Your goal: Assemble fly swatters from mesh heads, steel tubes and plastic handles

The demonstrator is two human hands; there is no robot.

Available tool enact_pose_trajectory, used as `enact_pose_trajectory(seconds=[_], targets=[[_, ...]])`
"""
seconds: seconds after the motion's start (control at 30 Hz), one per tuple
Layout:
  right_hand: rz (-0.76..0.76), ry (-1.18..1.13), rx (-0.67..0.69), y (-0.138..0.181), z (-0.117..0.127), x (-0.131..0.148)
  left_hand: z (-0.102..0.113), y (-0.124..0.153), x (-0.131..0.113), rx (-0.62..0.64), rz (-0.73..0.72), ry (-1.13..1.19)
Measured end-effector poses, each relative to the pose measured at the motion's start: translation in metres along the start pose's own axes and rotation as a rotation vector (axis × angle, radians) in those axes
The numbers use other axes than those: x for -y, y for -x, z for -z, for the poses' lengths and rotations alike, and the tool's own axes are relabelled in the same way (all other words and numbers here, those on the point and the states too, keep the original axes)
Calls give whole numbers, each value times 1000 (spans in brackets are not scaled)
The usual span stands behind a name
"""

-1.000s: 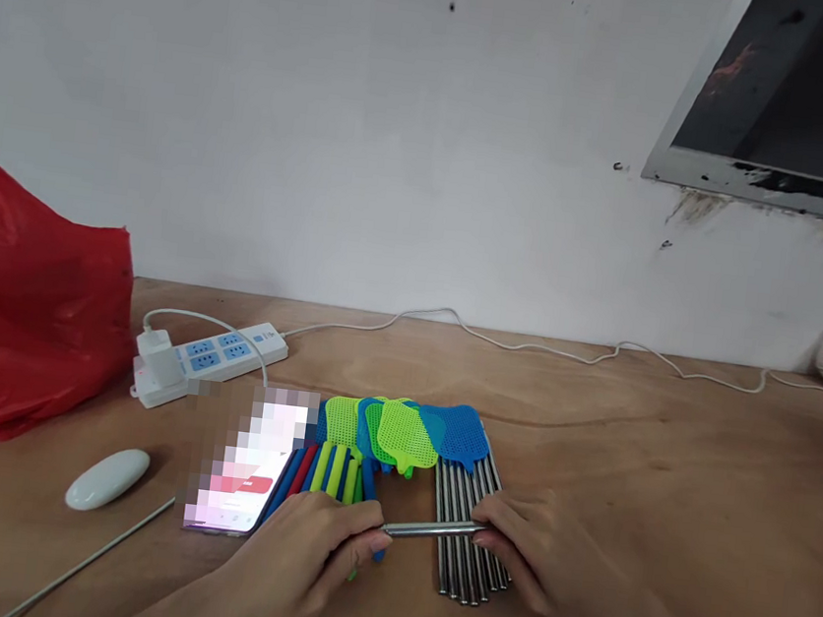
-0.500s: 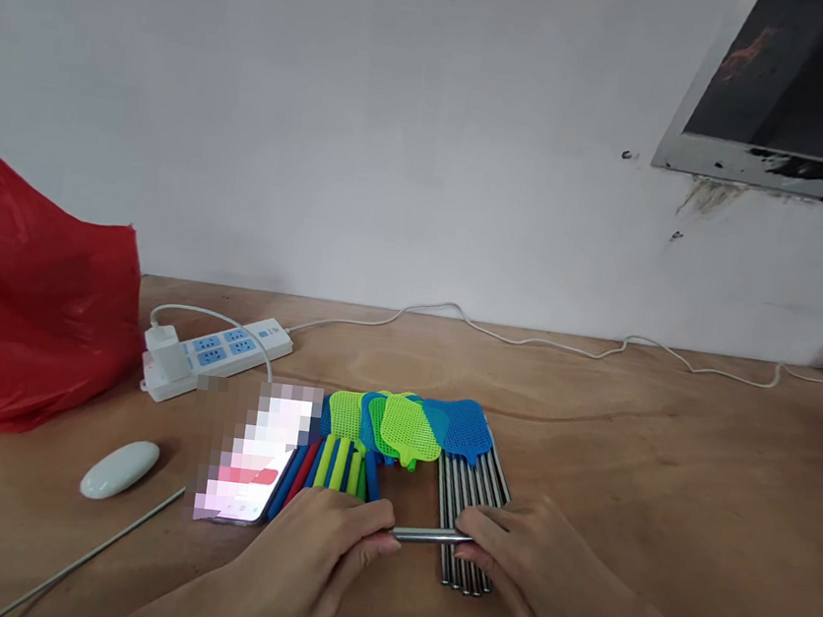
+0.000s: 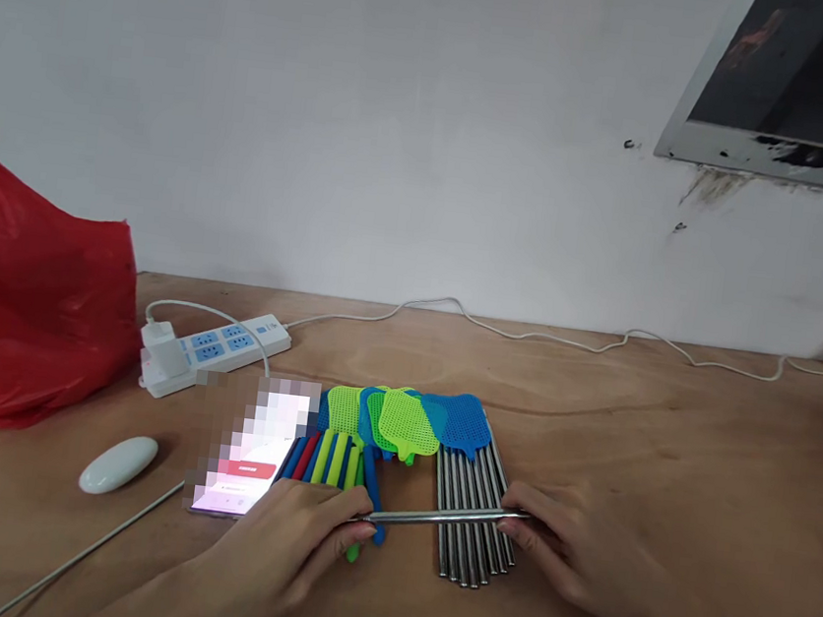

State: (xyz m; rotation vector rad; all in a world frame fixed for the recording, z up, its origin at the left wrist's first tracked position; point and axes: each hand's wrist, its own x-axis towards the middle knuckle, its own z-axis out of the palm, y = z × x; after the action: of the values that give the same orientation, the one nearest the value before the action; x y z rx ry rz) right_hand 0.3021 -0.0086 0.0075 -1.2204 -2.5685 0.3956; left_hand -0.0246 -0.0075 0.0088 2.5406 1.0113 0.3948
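Note:
A shiny metal rod (image 3: 439,518) lies across between my hands, its right end slightly higher. My left hand (image 3: 296,538) is closed on its left end, and my right hand (image 3: 573,550) pinches the right end between thumb and fingers. Beneath the rod, a row of similar metal rods (image 3: 468,558) lies side by side on the table. Perforated fly swatter heads in yellow-green (image 3: 409,422) and blue (image 3: 469,422) overlap behind them. Coloured plastic tubes (image 3: 337,459) in blue, red, yellow and green lie beyond my left hand, which partly covers them.
A lit phone (image 3: 242,487), partly pixelated, lies left of the tubes. Farther left are a white rounded object (image 3: 118,465), a power strip (image 3: 229,347) with a plugged-in charger, and a red plastic bag (image 3: 30,325). A thin white cable (image 3: 527,335) runs along the wall.
My hands have moved apart, the left leftward, the right rightward and up. A longer stretch of the held metal rod shows between them, and it now tilts. More tube ends show beside my left hand.

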Motion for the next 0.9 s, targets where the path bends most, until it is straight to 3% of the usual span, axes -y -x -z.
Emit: enact_pose_trajectory(seconds=[0.2, 0.33, 0.53, 0.73, 0.9], targets=[[-170, -147, -59, 4, 5, -9, 12, -5, 5, 0, -76, -186], [-99, -82, -143, 1, 5, -3, 14, -6, 12, -61, -115, -311], [192, 93, -164, -14, -6, 30, -2, -8, -2, -103, -184, -316], [111, 75, -140, -18, -10, 38, -4, -16, -9, -66, -144, -281], [29, 61, -95, -14, -8, 29, 5, -18, 5, -187, -107, -248]])
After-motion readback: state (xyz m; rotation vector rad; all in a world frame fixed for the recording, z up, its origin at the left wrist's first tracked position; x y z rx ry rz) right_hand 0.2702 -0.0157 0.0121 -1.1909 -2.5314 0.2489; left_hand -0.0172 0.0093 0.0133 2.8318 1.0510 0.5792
